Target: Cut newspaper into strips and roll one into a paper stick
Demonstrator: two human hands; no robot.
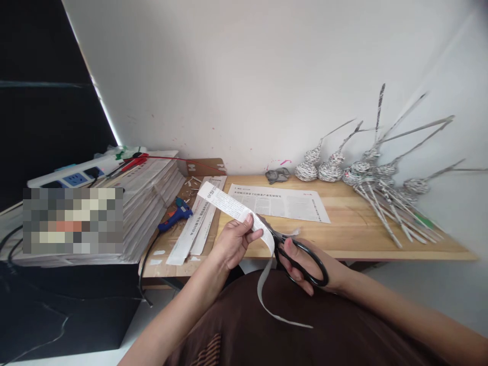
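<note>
My left hand (238,239) pinches a printed newspaper strip (224,203) between thumb and fingers. The strip slants up to the left, and a narrow curled tail of paper hangs below toward my lap. Black-handled scissors (314,264) are gripped in my right hand (297,267), fingers through the loops. Their blades meet the strip just right of my left fingers; how far they are parted is hard to make out. Beyond my hands a flat newspaper sheet (305,201) lies on the wooden table (343,241). More cut newspaper strips (196,223) rest to the left.
A tall newspaper stack (160,183) stands at left, with a power strip (76,175) on top. Beside it lies a blue glue gun (175,216) with a black cable. Woven paper gourds (330,170) and rolled paper sticks (385,218) occupy the right; a grey crumpled item (277,175) sits by the wall.
</note>
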